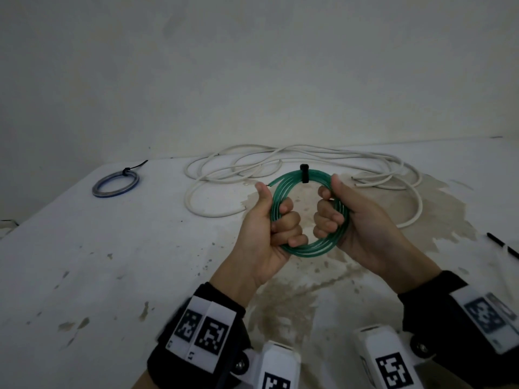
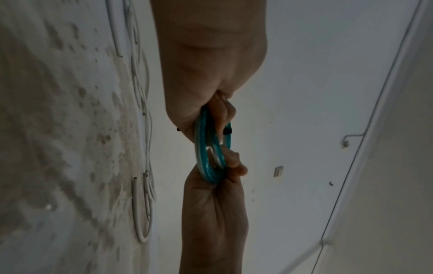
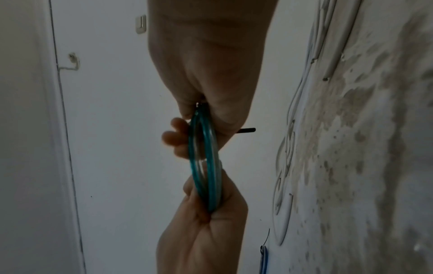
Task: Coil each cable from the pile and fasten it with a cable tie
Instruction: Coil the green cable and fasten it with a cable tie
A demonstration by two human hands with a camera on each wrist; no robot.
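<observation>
Above table (image 1: 112, 248) | left hand (image 1: 264, 237), right hand (image 1: 365, 228) grip tied green coil (image 1: 306, 251)

Both forearms reach forward side by side, each wrist wrapped in a dark band (image 1: 202, 327) carrying white marker tags, with the palms turned toward each other. The left hand (image 1: 269, 228) is curled, thumb raised along the outer edge and the four fingers (image 1: 289, 220) folded inward, gripping the left side of the green coil (image 1: 309, 249). The right hand (image 1: 362, 228) mirrors it just beside, fingers folded around the coil's right side and thumb up, though from the wrist views its fingertips seem partly hidden.
</observation>
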